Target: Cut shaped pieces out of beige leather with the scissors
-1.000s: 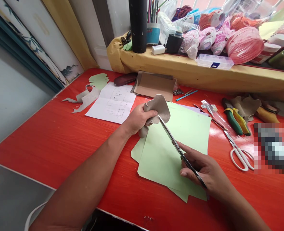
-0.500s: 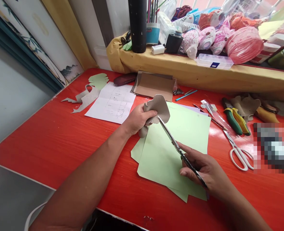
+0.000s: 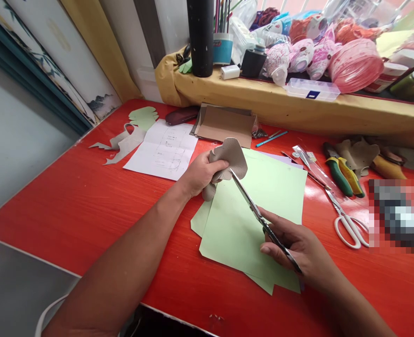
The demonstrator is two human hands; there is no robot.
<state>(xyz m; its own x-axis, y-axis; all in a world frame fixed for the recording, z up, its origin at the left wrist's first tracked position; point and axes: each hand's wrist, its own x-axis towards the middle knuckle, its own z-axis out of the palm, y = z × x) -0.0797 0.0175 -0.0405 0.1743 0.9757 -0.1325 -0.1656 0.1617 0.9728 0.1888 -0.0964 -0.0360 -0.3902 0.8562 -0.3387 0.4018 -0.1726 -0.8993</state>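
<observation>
My left hand [image 3: 202, 173] pinches a grey-beige piece of leather [image 3: 233, 157] with a pebbled surface, its thumb on top. The piece has rounded edges, and a part of it hangs below the fingers. In my right hand [image 3: 291, 243] is a pair of metal scissors [image 3: 247, 201], handles in the fingers and thumb. Their tips meet the lower edge of the leather beside my left thumb. Both hands are raised over green sheets of card [image 3: 252, 238]. The scissors are seen edge-on, so how far the blades part is hard to make out.
Left of the card lie a white paper with drawn outlines [image 3: 165, 150] and leather offcuts [image 3: 128, 145]. Brown sheets [image 3: 226, 124] lie behind. White-handled scissors [image 3: 351, 229] and green-yellow pliers [image 3: 343, 173] rest at right. A crowded ledge [image 3: 263, 103] borders the red table [image 3: 87, 206].
Hardly anything differs. My right thumb and the scissors have shifted very slightly; the leather stays in my left hand.
</observation>
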